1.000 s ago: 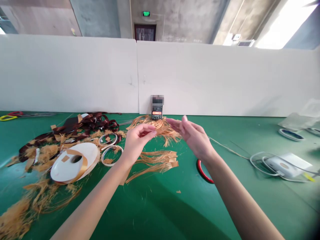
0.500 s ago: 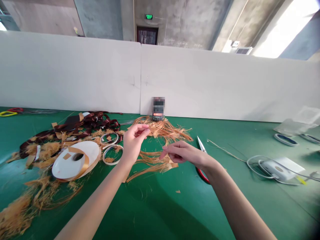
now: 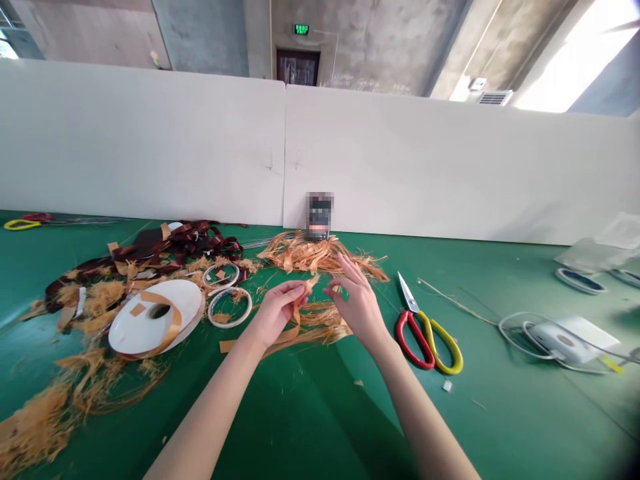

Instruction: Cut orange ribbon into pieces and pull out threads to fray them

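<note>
A tan ribbon (image 3: 312,283), mid-scene, sits pinched in our left hand (image 3: 280,308); just right, our right hand (image 3: 357,304) curls, holding what we cannot tell. Frayed strips (image 3: 325,325) lie beneath, scissors (image 3: 413,305) right, a white spool (image 3: 125,327) left.

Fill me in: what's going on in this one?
A person's left hand pinches a strip of tan ribbon. The right hand is raised beside its end; whether it holds any threads is too fine to tell. Frayed strips lie below on the green table, with scissors to the right and a white spool to the left.
</note>
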`<control>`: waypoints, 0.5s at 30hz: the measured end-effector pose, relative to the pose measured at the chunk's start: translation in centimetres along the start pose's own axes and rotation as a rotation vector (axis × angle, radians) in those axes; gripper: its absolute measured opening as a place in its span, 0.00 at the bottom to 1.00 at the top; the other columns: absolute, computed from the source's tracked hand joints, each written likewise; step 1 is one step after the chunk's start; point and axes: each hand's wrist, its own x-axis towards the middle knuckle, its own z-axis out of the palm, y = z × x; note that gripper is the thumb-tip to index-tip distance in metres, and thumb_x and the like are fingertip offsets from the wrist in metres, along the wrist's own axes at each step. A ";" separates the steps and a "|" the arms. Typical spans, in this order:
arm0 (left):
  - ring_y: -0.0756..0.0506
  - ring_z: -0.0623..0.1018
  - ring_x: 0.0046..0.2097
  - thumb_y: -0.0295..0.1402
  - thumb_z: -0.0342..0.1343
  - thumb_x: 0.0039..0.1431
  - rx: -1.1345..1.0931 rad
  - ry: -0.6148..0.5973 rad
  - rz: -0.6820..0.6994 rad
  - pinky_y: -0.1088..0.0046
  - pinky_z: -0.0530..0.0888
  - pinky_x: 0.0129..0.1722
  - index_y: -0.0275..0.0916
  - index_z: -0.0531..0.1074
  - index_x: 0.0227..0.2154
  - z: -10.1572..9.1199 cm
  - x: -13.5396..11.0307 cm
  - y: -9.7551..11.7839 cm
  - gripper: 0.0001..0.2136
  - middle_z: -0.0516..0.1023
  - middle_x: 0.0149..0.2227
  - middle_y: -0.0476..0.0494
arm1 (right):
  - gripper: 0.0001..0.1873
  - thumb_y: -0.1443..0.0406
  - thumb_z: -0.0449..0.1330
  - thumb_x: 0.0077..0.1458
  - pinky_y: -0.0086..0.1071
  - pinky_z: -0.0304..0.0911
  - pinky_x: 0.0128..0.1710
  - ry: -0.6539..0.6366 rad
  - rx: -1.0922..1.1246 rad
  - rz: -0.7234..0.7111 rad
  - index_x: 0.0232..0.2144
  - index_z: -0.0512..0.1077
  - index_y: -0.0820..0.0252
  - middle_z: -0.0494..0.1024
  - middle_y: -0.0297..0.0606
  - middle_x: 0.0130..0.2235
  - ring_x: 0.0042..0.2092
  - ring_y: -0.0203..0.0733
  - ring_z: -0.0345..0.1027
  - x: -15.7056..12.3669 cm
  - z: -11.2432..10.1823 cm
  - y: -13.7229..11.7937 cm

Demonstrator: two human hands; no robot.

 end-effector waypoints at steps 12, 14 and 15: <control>0.56 0.75 0.26 0.28 0.70 0.39 -0.183 0.009 -0.024 0.85 0.72 0.28 0.34 0.78 0.26 -0.3 -0.4 -0.3 0.09 0.78 0.25 0.48 | 0.28 0.49 0.45 0.63 0.27 0.70 0.38 -0.018 1.092 0.498 0.19 0.68 0.58 0.77 0.41 0.51 0.39 0.34 0.75 0.4 -1.4 0.3; 0.56 0.75 0.26 0.27 0.70 0.40 -0.211 0.012 -0.019 0.85 0.73 0.28 0.34 0.78 0.26 -0.2 -0.5 -0.2 0.09 0.78 0.26 0.48 | 0.29 0.47 0.43 0.63 0.23 0.62 0.20 -0.174 1.231 0.606 0.31 0.75 0.61 0.79 0.46 0.47 0.21 0.27 0.65 0.4 -1.6 0.5; 0.56 0.75 0.27 0.27 0.70 0.41 -0.222 0.014 -0.017 0.85 0.73 0.29 0.34 0.78 0.26 -0.1 -0.5 -0.3 0.08 0.78 0.26 0.48 | 0.32 0.45 0.41 0.62 0.23 0.54 0.14 -0.289 1.237 0.640 0.37 0.76 0.62 0.81 0.49 0.43 0.15 0.25 0.56 0.3 -1.7 0.6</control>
